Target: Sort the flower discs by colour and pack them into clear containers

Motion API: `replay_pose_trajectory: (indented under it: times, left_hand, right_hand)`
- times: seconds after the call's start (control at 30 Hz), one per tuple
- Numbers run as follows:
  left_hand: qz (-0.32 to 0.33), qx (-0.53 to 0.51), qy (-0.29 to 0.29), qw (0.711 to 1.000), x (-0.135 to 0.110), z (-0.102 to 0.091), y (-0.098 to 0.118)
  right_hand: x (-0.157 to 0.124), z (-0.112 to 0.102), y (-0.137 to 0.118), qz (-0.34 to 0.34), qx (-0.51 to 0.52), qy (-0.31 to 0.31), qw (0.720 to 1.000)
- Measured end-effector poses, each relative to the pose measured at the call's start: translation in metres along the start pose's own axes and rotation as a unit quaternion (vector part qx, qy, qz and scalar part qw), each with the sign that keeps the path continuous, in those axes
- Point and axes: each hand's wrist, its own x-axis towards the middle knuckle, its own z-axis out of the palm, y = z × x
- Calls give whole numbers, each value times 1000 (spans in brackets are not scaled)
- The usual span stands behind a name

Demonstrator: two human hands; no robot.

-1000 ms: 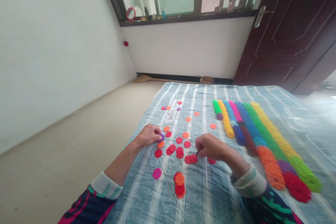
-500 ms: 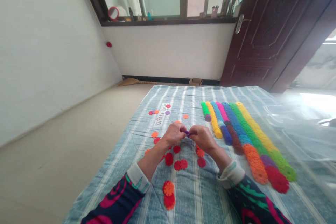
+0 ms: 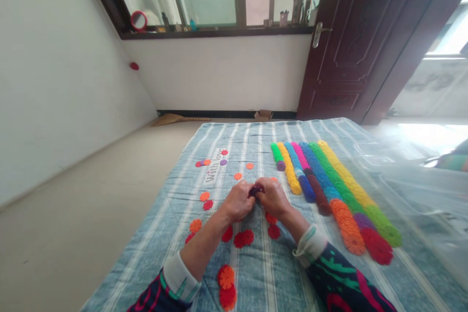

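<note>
My left hand [image 3: 237, 201] and my right hand [image 3: 273, 198] meet above the bed, fingers pinched together. Between them they grip purple notched discs [image 3: 256, 189], mostly covered by the fingers, so how many I cannot tell. Loose red and orange notched discs lie around and under the hands, among them an orange disc [image 3: 225, 277] overlapping a red disc [image 3: 228, 297] in front and a red pair [image 3: 243, 239] below the left wrist. To the right of my right hand are long overlapping rows of coloured discs, including a yellow row [image 3: 290, 170] and an orange row [image 3: 347, 226].
A blue striped cover [image 3: 252, 144] spreads over the bed, with "With love" printed at the left. Clear plastic containers [image 3: 420, 190] stand at the right edge. Beyond are a window ledge [image 3: 219, 34], a dark red door [image 3: 351, 44] and a broom [image 3: 170, 119] on the floor.
The view has shifted, so the scene sits further left. Both hands have turned inward around the purple discs and come nearer to me.
</note>
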Motion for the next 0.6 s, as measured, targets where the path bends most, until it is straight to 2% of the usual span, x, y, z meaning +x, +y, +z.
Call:
replay_pose_trajectory:
  times: [0.17,0.27,0.33,0.43,0.53,0.6]
  left_hand:
    - [-10,-14,23,1000,3,2,-6]
    - [-14,-52,29,998,10,-1,-8]
    - [-24,-70,36,997,19,-4,-5]
    - [-30,-82,43,995,44,-6,6]
    - [-11,-39,26,999,77,-1,19]
    - [2,-5,14,1000,97,5,27]
  right_hand:
    - [2,5,1,10,54,35,998]
    - [6,-2,2,11,89,49,995]
    - [10,-16,6,25,104,83,991]
    - [15,-47,16,49,121,165,978]
    - [15,-76,28,68,131,231,962]
    - [13,-88,35,84,135,252,955]
